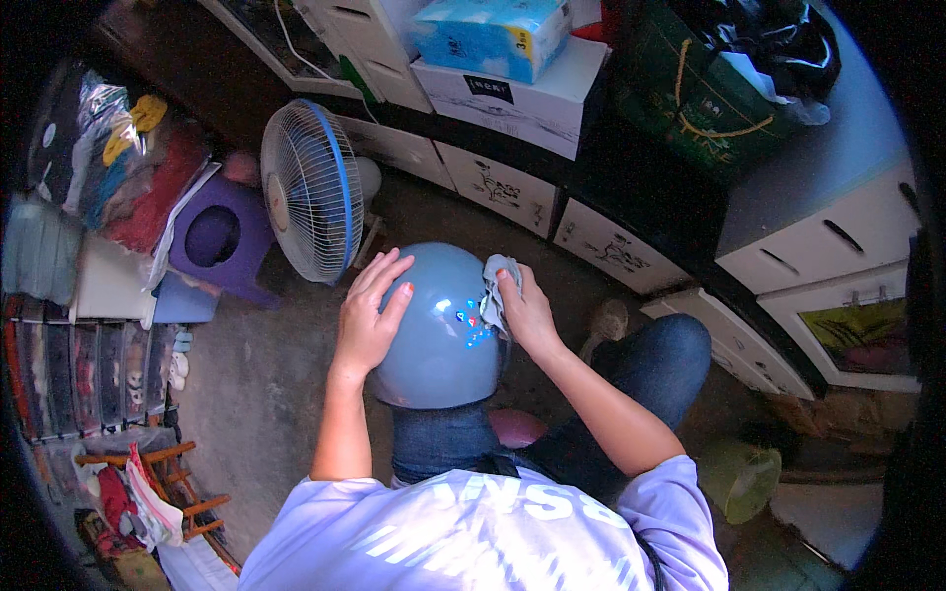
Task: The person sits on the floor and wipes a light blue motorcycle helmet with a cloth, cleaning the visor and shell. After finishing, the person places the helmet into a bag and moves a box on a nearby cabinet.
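Note:
A glossy blue-grey helmet (432, 362) rests on my left thigh, with small shiny coloured stickers on its right side. My left hand (373, 310) lies on the helmet's left side, fingers spread against the shell. In my right hand (526, 306) is a crumpled grey cloth (498, 292), pressed at the helmet's right side beside the stickers. The helmet's underside is hidden from this view.
A floor fan (310, 193) stands just beyond the helmet, to the left. White cabinets (506, 192) line the far side, bearing boxes and a tissue pack (488, 37). On the left are a purple stool (222, 229), clothes and a shoe rack (89, 377).

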